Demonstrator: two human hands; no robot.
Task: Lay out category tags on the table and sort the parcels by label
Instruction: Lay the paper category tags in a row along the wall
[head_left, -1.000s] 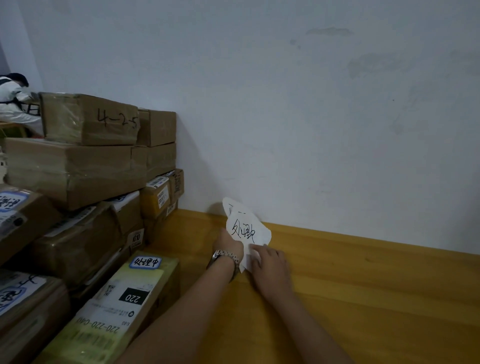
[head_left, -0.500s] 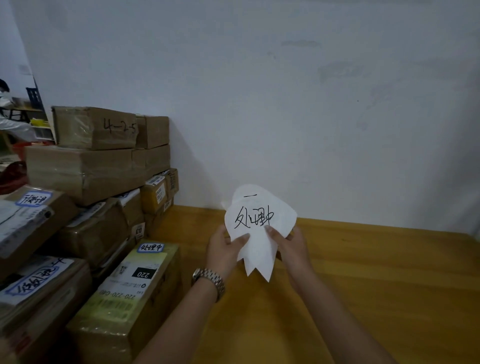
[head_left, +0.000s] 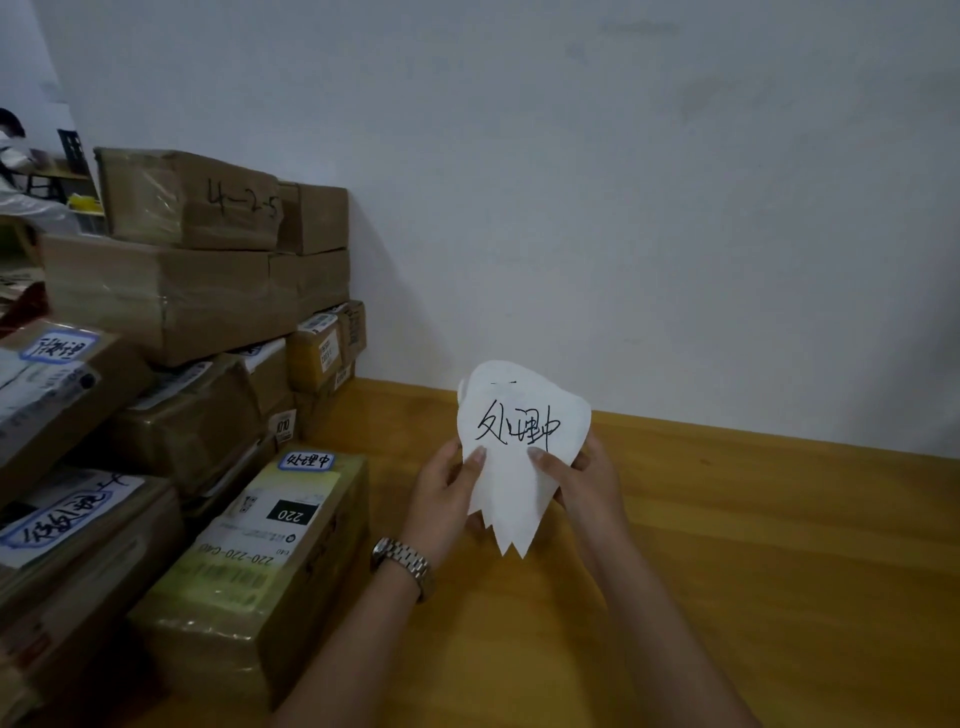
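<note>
yellow wooden table (head_left: 753, 545) against pale wall (head_left: 571, 208), parcels (head_left: 197, 291) stacked left

The white paper tag (head_left: 522, 447) says "处理中" in black pen. Left of the tag, a yellow-green box (head_left: 260, 561) has a small blue-edged sticker (head_left: 306, 460) w/ the same "处理中", a black patch w/ "220", & "220-220-C40" upside down. Far left of the tag, up top, a brown box (head_left: 192, 200) says "4-2-5". Other stickers are too blurry to read.
</note>
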